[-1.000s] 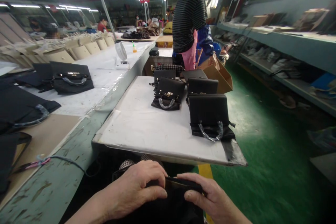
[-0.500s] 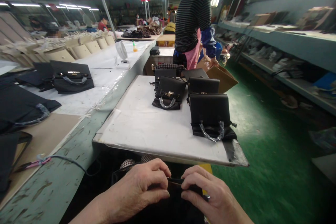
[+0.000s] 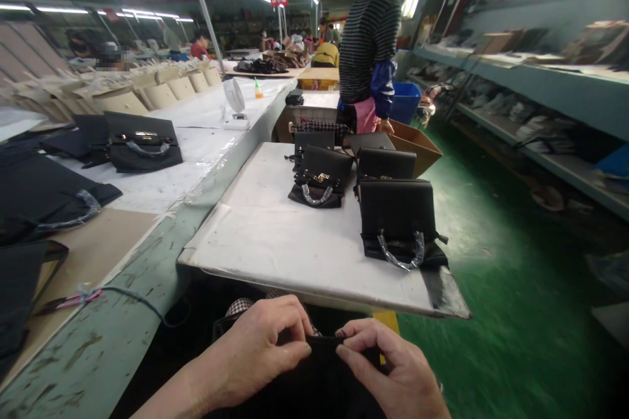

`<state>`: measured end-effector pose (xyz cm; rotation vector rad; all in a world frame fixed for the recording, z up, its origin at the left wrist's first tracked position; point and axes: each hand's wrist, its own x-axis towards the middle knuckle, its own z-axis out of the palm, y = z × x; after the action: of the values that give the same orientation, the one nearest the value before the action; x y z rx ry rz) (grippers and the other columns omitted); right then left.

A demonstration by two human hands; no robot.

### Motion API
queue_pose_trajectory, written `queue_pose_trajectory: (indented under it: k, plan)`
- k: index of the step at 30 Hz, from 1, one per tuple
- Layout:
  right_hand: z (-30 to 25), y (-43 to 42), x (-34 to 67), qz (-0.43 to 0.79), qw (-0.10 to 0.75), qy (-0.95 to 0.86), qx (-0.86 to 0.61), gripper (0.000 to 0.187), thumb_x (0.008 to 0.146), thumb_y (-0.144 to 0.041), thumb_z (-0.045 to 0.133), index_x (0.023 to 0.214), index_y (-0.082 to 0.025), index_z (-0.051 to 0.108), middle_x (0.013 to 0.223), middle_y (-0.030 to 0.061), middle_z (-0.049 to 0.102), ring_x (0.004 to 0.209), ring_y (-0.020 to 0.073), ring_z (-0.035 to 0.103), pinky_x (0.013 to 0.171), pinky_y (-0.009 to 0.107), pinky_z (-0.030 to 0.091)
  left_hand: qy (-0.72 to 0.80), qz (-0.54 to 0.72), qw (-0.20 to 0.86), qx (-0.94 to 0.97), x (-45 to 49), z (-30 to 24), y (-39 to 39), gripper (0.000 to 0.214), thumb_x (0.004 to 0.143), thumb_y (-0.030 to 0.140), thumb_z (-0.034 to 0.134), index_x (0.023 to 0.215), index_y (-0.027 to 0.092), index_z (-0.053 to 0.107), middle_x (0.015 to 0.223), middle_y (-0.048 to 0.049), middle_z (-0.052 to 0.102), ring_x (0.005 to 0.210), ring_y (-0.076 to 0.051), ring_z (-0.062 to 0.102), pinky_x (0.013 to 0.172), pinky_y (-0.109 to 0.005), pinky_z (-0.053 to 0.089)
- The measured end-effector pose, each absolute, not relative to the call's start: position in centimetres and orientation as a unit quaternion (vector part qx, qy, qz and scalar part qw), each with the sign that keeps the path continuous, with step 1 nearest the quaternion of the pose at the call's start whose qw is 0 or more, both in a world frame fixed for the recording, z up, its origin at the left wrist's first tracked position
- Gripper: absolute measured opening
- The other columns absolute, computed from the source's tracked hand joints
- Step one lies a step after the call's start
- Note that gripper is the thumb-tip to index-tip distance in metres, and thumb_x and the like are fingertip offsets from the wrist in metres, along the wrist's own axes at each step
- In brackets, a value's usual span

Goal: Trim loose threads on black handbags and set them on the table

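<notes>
Low in the view, my left hand [image 3: 275, 344] and my right hand [image 3: 381, 360] pinch the upper edge of a black bag [image 3: 324, 373], a short way apart. Thumb and fingers close on the rim on each side, and a narrow dark strip shows between them. Most of the bag merges into the darkness below, so its shape is hard to make out. Just beyond my hands stands a table with a white top [image 3: 275, 242]. On its right part sit several black handbags [image 3: 397, 209] with plastic-wrapped handles and gold-coloured clasps.
At left runs a long green-edged bench [image 3: 162, 262] bearing more black handbags [image 3: 142, 144], beige bag pieces [image 3: 160, 93] and pink-handled snips [image 3: 73, 301] on a cord. A co-worker in a striped top [image 3: 368, 46] stands beyond the table near an open cardboard box [image 3: 417, 144]. Shelves [image 3: 531, 91] line the right.
My fingertips have drawn tighter onto the bag's edge, and my right hand is slightly lower. The co-worker stands more upright with the arm drawn in. The view has shifted slightly.
</notes>
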<state>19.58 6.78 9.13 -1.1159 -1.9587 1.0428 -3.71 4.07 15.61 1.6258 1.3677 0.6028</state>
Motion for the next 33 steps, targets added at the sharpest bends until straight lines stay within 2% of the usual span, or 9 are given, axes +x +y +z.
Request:
queue_pose_trajectory:
  k: [6, 13, 17, 19, 22, 25, 27, 30, 33]
  plan:
    - [9.7, 6.2, 18.6, 0.458, 0.352, -0.669, -0.469, 0.013, 0.078, -0.024, 0.070, 0.068, -0.022, 0.062, 0.085, 0.0013, 0.074, 0.078, 0.0178, 0.069, 0.074, 0.025, 0.053, 0.554, 0.262, 0.458, 0.644, -3.4, 15.4, 4.3, 0.021, 0.077, 0.004, 0.064, 0.063, 0.017, 0.055, 0.088, 0.0035, 0.068, 0.082, -0.011, 0.063, 0.075, -0.020, 0.045]
    - [10.0, 6.0, 17.6, 0.583, 0.386, -0.547, -0.461, 0.029, 0.074, -0.023, 0.070, 0.082, -0.025, 0.042, 0.077, -0.0016, 0.069, 0.072, 0.0163, 0.066, 0.069, 0.026, 0.052, 0.557, 0.267, 0.483, 0.621, -3.2, 15.2, 4.1, 0.021, 0.074, 0.003, 0.063, 0.060, 0.016, 0.055, 0.086, 0.0027, 0.069, 0.080, -0.012, 0.064, 0.073, -0.021, 0.045]
    - [10.7, 6.9, 18.0, 0.593, 0.308, -0.600, -0.440, 0.018, 0.076, -0.020, 0.067, 0.084, -0.021, 0.051, 0.077, -0.0002, 0.068, 0.071, 0.0161, 0.064, 0.065, 0.025, 0.052, 0.554, 0.279, 0.490, 0.613, -3.2, 15.1, 4.1, 0.020, 0.072, 0.002, 0.064, 0.059, 0.016, 0.057, 0.086, 0.0021, 0.069, 0.080, -0.012, 0.064, 0.073, -0.022, 0.046]
    - [11.5, 7.5, 18.3, 0.572, 0.249, -0.649, -0.436, 0.014, 0.080, -0.022, 0.064, 0.093, -0.020, 0.062, 0.086, 0.0026, 0.071, 0.080, 0.0188, 0.067, 0.073, 0.027, 0.054, 0.551, 0.283, 0.493, 0.611, -3.2, 15.0, 4.1, 0.020, 0.072, 0.002, 0.064, 0.059, 0.015, 0.057, 0.086, 0.0018, 0.069, 0.080, -0.013, 0.065, 0.073, -0.022, 0.046]
    - [12.6, 8.2, 18.6, 0.549, 0.159, -0.712, -0.407, 0.022, 0.089, -0.031, 0.060, 0.104, -0.023, 0.073, 0.102, 0.0032, 0.074, 0.099, 0.0231, 0.067, 0.085, 0.029, 0.053, 0.547, 0.290, 0.493, 0.611, -3.3, 14.8, 4.1, 0.020, 0.071, 0.001, 0.064, 0.060, 0.016, 0.058, 0.086, 0.0015, 0.070, 0.080, -0.013, 0.065, 0.074, -0.023, 0.047]
    - [13.1, 8.1, 18.6, 0.570, 0.091, -0.723, -0.379, 0.032, 0.096, -0.040, 0.051, 0.099, -0.023, 0.077, 0.086, -0.0001, 0.076, 0.081, 0.0211, 0.070, 0.068, 0.023, 0.054, 0.544, 0.294, 0.489, 0.615, -3.4, 14.8, 4.0, 0.020, 0.071, 0.000, 0.065, 0.060, 0.016, 0.059, 0.086, 0.0014, 0.069, 0.081, -0.013, 0.065, 0.075, -0.022, 0.047]
    - [13.0, 7.8, 18.5, 0.560, 0.104, -0.728, -0.382, 0.033, 0.097, -0.041, 0.051, 0.097, -0.022, 0.079, 0.079, -0.0014, 0.076, 0.073, 0.0198, 0.070, 0.063, 0.022, 0.053, 0.543, 0.287, 0.485, 0.623, -3.7, 15.1, 4.0, 0.019, 0.074, 0.003, 0.067, 0.062, 0.016, 0.060, 0.087, 0.0012, 0.069, 0.083, -0.013, 0.065, 0.077, -0.023, 0.047]
    - [12.5, 7.2, 18.5, 0.529, 0.165, -0.736, -0.388, 0.030, 0.095, -0.041, 0.054, 0.102, -0.025, 0.079, 0.080, -0.0008, 0.077, 0.076, 0.0214, 0.072, 0.070, 0.024, 0.056, 0.555, 0.267, 0.464, 0.636, -4.6, 15.6, 3.8, 0.017, 0.076, 0.009, 0.073, 0.065, 0.016, 0.062, 0.093, 0.0009, 0.068, 0.087, -0.014, 0.064, 0.081, -0.023, 0.046]
    - [11.8, 6.9, 18.8, 0.503, 0.187, -0.743, -0.399, 0.031, 0.094, -0.042, 0.054, 0.106, -0.027, 0.078, 0.087, 0.0014, 0.079, 0.082, 0.0235, 0.073, 0.076, 0.026, 0.057, 0.575, 0.255, 0.442, 0.640, -5.8, 15.8, 3.5, 0.017, 0.076, 0.011, 0.076, 0.065, 0.017, 0.063, 0.099, 0.0010, 0.068, 0.092, -0.014, 0.063, 0.083, -0.023, 0.045]
